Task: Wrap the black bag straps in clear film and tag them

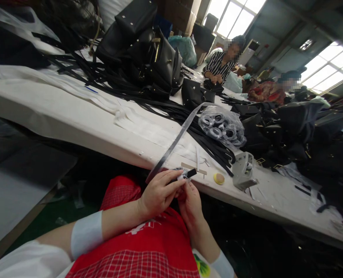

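Close to the table's front edge, my left hand (159,192) and my right hand (191,200) meet with fingers closed. Between them is a black strap (191,173), its short dark end sticking out past the fingertips. Some clear, shiny plastic shows around it at the fingers. My left thumb and fingers pinch it from the left; my right fingers hold from below, partly hidden. A long grey strip in a plastic sleeve (175,141) runs from beside my left hand up across the table; whether it joins the held strap, I cannot tell.
On the white table (81,119) lie black straps (171,110), a plastic bag of rings (222,125), a tape dispenser (243,170) and a yellow round piece (218,178). Black handbags (148,54) are piled behind. A co-worker in stripes (222,67) works across the table.
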{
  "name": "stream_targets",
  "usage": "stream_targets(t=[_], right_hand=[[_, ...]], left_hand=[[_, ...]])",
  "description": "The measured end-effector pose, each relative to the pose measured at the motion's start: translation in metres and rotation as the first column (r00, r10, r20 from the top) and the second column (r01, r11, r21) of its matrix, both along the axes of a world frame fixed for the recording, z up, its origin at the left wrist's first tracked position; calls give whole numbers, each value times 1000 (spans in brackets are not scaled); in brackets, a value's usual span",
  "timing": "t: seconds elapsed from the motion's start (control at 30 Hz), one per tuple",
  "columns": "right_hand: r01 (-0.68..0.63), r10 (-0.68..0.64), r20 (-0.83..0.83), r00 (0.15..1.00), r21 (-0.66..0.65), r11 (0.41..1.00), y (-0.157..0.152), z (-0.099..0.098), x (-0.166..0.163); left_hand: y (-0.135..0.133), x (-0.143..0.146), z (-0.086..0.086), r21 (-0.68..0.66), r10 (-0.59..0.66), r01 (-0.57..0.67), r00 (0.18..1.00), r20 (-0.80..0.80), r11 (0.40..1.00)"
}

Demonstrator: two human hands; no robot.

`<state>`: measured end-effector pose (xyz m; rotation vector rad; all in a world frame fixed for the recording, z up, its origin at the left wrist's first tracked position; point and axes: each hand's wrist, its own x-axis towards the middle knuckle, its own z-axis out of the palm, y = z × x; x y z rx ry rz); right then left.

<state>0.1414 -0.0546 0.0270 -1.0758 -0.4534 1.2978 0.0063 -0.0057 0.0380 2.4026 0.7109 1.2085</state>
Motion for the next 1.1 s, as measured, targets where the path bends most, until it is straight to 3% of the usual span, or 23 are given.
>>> stream_targets(t=[0.13,0.27,0.37,0.47,0.53,0.57,0.63,0.7,0.77,0.87,0.93,1.0,1.1], right_hand=[[-9,10,-36,999,24,1000,2,2,1],[-24,24,-3,1000,10,1000,3,-2,3],[-124,130,232,964,-38,992,1,-3,16],[-72,96,585,805,-64,995,-4,7,36],[-15,-21,760,650,40,999,-8,19,46],[-47,-38,807,589,81,996,-11,24,49],[-240,98,832,546,43,970,-16,28,48],[-445,341,773,534,-86,891,-19,21,43],[-522,474,703,529,-170,836,-15,8,42],[-452,457,694,557,-208,867,9,-1,61],[-318,356,733,580,-198,927,41,8,92],[-67,148,802,579,-133,989,81,30,133],[162,-110,851,514,30,986,142,71,196]], left_hand=[[4,-1,0,-184,125,-117,992,35,976],[13,3,-2,-379,4,-26,998,-59,925],[19,2,-3,-517,-45,17,998,-41,856],[26,-4,2,-628,-55,55,998,20,776],[29,-9,5,-718,-136,132,989,52,684],[29,-11,5,-769,-211,189,975,72,611],[29,-14,0,-858,-364,291,922,133,423],[30,-14,-12,-890,-405,340,892,203,304],[33,-13,-28,-890,-342,326,916,212,321],[43,-16,-46,-881,-127,209,977,170,425],[49,-19,-49,-886,-53,159,987,151,436],[52,-22,-48,-894,-65,151,989,136,422],[49,-20,-43,-889,-117,157,986,118,429]])
